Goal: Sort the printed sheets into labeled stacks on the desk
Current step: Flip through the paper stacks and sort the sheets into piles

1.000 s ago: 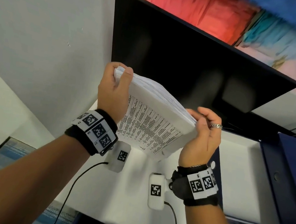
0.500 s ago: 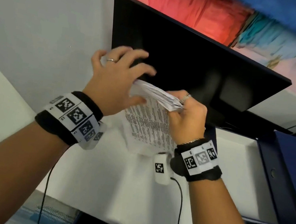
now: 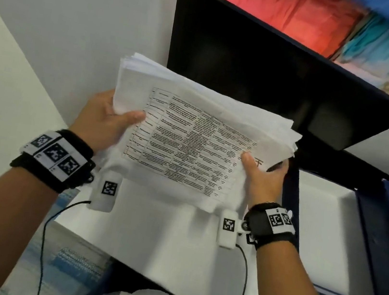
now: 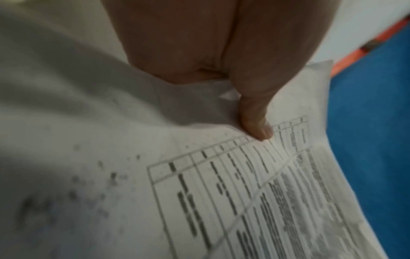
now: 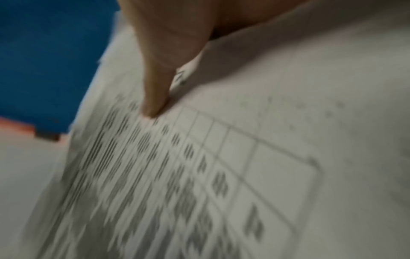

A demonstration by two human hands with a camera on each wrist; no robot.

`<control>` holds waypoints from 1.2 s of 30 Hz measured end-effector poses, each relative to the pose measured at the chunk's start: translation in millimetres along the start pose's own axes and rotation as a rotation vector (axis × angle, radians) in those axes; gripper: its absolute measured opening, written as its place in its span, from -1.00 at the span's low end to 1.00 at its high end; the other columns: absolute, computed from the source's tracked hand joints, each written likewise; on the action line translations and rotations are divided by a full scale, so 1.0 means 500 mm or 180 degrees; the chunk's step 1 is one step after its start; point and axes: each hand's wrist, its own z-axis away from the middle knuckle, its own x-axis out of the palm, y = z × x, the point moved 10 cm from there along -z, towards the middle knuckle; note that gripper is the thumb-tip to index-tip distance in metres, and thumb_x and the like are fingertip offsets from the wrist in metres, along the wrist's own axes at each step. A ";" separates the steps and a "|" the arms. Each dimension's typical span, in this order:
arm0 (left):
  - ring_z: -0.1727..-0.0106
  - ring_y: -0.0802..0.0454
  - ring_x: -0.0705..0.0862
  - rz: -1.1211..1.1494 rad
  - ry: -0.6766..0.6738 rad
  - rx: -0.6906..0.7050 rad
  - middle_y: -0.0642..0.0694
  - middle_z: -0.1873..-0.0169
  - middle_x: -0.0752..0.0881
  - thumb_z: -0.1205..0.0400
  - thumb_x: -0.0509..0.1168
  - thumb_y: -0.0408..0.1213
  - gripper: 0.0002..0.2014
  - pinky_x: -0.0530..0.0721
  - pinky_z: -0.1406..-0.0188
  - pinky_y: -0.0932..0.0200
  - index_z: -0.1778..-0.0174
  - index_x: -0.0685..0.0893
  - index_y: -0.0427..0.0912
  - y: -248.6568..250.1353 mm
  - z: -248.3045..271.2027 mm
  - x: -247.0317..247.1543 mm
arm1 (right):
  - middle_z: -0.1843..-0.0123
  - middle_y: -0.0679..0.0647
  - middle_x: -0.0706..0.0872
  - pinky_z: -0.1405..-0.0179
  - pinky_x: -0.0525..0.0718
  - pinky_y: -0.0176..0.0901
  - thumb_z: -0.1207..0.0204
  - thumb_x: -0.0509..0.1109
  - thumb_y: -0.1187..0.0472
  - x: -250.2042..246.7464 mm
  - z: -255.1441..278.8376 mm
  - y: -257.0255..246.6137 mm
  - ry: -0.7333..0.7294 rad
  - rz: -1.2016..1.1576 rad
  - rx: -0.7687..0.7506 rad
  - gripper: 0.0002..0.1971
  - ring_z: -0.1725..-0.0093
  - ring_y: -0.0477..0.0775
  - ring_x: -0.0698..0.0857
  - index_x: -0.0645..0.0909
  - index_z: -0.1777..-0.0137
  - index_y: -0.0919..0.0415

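Stack of printed sheets (image 3: pixel 190 131) held between left hand (image 3: pixel 106 121) and right hand (image 3: pixel 263 180), thumbs pinching on top

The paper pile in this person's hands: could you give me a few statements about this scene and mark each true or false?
1. Both hands hold the paper pile, the left hand and right hand at opposite sides. True.
2. The top page is blank. False: it carries a printed table.
3. The monitor behind is dark. True.
4. The pile lies flat on the desk. False: it is held up above it.
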 end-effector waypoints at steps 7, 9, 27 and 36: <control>0.12 0.28 0.81 -0.0093 -0.0101 -0.0817 0.27 0.23 0.81 -0.63 0.40 -0.19 -0.79 0.66 0.31 0.43 -0.18 0.74 -0.03 -0.131 0.001 0.022 | -0.10 0.03 0.83 0.14 0.80 -0.17 -0.45 0.59 0.18 0.006 -0.018 0.070 -0.0555 0.0330 0.0426 -0.55 0.01 0.00 0.85 0.59 -0.32 0.15; -0.06 -0.06 0.77 -0.0680 -0.0050 -0.1193 0.02 0.00 0.80 -0.63 0.41 -0.17 -0.68 0.58 0.13 0.25 -0.28 0.71 -0.14 -0.216 0.000 0.037 | -0.14 0.03 0.81 -0.05 0.74 -0.08 -0.45 0.59 0.13 0.001 -0.030 0.128 -0.0514 0.1062 0.0588 -0.59 -0.07 0.07 0.80 0.63 -0.27 0.17; -0.04 0.27 0.72 -0.0166 0.0714 -0.0235 0.09 -0.04 0.72 -0.68 0.31 -0.37 -0.75 0.63 0.15 0.57 -0.28 0.63 -0.21 -0.181 0.006 0.037 | -0.08 -0.03 0.79 0.03 0.73 -0.43 -0.56 0.46 0.37 -0.016 0.013 -0.001 0.0085 0.0443 -0.0597 -0.69 -0.07 -0.21 0.78 0.61 -0.29 0.23; -0.12 0.56 0.66 -0.0413 -0.0012 0.0764 0.58 -0.04 0.70 -0.54 0.46 -0.47 -0.36 0.53 -0.12 0.62 -0.14 0.65 0.55 -0.108 0.049 0.073 | -0.04 -0.06 0.80 -0.10 0.80 -0.09 -0.34 0.67 0.35 -0.030 0.052 0.071 -0.0121 0.0408 -0.0128 -0.50 0.03 -0.14 0.81 0.59 -0.21 0.03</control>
